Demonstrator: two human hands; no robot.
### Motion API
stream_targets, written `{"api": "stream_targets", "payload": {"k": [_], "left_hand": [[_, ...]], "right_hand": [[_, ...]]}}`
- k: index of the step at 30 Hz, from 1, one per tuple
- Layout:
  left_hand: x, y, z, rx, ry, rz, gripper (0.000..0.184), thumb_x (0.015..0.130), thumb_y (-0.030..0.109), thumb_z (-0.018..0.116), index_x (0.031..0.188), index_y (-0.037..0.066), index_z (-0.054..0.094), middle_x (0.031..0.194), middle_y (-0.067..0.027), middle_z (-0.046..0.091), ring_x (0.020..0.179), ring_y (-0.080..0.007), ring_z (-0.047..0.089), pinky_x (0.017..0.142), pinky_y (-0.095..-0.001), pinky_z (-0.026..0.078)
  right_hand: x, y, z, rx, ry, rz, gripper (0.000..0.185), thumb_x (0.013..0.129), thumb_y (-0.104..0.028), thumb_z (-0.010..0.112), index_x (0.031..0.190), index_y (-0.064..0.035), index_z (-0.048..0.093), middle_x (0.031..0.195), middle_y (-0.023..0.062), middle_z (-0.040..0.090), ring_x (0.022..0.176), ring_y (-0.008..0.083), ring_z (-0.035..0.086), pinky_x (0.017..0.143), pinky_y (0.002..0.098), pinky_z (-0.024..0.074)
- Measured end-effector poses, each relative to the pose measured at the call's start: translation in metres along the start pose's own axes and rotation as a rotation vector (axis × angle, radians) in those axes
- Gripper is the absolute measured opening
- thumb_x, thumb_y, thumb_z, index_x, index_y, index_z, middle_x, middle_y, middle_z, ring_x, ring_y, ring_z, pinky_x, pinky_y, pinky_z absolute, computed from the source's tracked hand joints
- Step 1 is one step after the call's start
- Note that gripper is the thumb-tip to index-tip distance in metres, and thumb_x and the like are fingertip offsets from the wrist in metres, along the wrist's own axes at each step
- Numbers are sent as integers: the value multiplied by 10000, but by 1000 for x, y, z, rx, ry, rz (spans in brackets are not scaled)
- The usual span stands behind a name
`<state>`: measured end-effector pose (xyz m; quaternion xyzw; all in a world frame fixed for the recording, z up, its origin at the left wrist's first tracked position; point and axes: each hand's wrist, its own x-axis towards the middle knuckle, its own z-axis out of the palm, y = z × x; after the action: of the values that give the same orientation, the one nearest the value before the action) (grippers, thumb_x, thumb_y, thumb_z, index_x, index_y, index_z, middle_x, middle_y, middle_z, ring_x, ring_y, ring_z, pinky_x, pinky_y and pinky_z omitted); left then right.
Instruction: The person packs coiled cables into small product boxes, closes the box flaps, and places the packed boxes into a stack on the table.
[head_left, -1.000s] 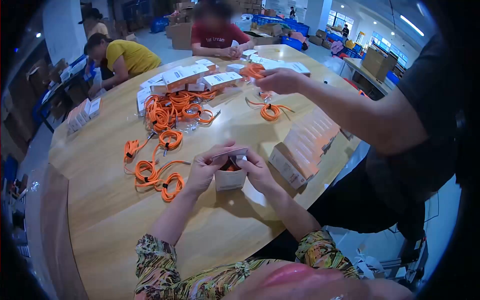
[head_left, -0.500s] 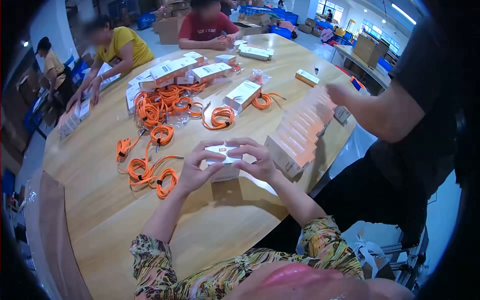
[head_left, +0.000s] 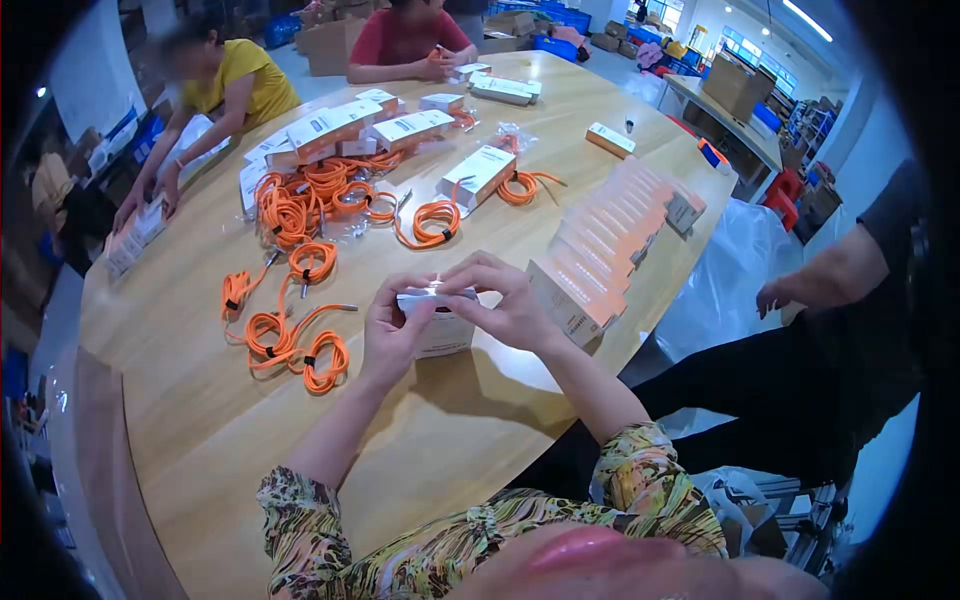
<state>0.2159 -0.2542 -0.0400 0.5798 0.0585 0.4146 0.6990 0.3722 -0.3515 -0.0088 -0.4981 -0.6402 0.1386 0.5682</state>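
Note:
A white cardboard box (head_left: 447, 340) stands upright on the table in front of me, its top flap tilted up and a dark gap showing beneath the flap. My left hand (head_left: 391, 328) is closed on the left side of the box top, thumb at the front. From the right, my right hand (head_left: 503, 303) pinches the flap's edge, with its fingers bent over the top. Just beyond my right hand stands a row of white and orange boxes (head_left: 595, 265). Loops of orange cable (head_left: 327, 362) with black ties lie left of my left hand.
Farther back lie a heap of orange cables (head_left: 300, 205), stacked white boxes (head_left: 330, 128) and a single box (head_left: 480, 178). Two people sit across the wooden table (head_left: 230, 450); one person in dark clothes (head_left: 850, 330) stands at right. Clear plastic (head_left: 725, 270) hangs beside the table's right edge.
The box's top flap has tilted up, and my fingers have shifted along its edge. The person at right has drawn back from the row of boxes, arm lowered. My view has shifted slightly.

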Motion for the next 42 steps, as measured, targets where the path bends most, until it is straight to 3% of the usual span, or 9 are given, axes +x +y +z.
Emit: {"api": "stream_targets", "payload": {"k": [4, 8, 18, 24, 28, 33, 39, 42], "left_hand": [[6, 2, -12, 156, -80, 57, 268, 861, -4, 648, 1116, 70, 613, 1188, -91, 624, 1045, -205, 601, 913, -296, 481], [10, 14, -23, 476, -230, 254, 201, 840, -6, 672, 1032, 52, 662, 1186, -107, 650, 1037, -203, 622, 903, -290, 489], [11, 27, -19, 317, -131, 22, 189, 807, -41, 679, 971, 45, 717, 1156, -134, 674, 1001, -187, 641, 852, -269, 515], [7, 27, -22, 378, -136, 44, 220, 776, -77, 671, 963, 37, 694, 1151, -156, 674, 987, -217, 643, 841, -292, 508], [11, 57, -16, 732, -247, 200, 228, 763, -83, 676, 956, 37, 694, 1122, -150, 684, 911, -208, 653, 786, -277, 511], [10, 57, -16, 823, -192, 148, 254, 727, -68, 703, 960, 34, 705, 1040, -111, 711, 890, -195, 646, 794, -272, 522], [12, 50, -25, 723, -238, 238, 283, 722, -68, 701, 986, 33, 697, 1030, -108, 711, 909, -197, 661, 797, -273, 523], [9, 56, -23, 646, -224, 135, 279, 717, -74, 696, 977, 24, 696, 1023, -109, 713, 925, -209, 674, 804, -278, 526]], "right_hand": [[-1, 4, -1, 36, 6, -23, 201, 810, -12, 701, 1005, -59, 710, 990, 72, 646, 805, 148, 590, 697, 256, 477], [-5, 9, 1, -36, 16, -155, 202, 801, 1, 702, 993, -59, 714, 957, 69, 641, 765, 147, 579, 664, 249, 462], [6, 1, -3, -55, -38, -98, 185, 793, 0, 705, 967, -62, 722, 953, 53, 657, 749, 142, 593, 627, 242, 469], [-1, 10, -2, -92, 15, -162, 173, 789, -8, 706, 949, -72, 722, 930, 43, 657, 739, 142, 596, 611, 246, 467], [2, -5, -5, -108, 6, -154, 154, 789, -11, 704, 927, -80, 716, 921, 43, 653, 740, 147, 603, 611, 256, 470], [5, -5, -9, -124, -47, -169, 205, 787, 24, 697, 974, -56, 719, 954, 69, 650, 722, 138, 595, 613, 240, 480], [7, 1, -11, -104, -85, -178, 208, 782, 23, 699, 971, -62, 720, 943, 64, 650, 709, 141, 592, 614, 242, 482], [5, 2, -11, -120, -86, -170, 182, 779, -15, 704, 945, -88, 703, 916, 36, 644, 709, 151, 590, 603, 256, 470]]}}
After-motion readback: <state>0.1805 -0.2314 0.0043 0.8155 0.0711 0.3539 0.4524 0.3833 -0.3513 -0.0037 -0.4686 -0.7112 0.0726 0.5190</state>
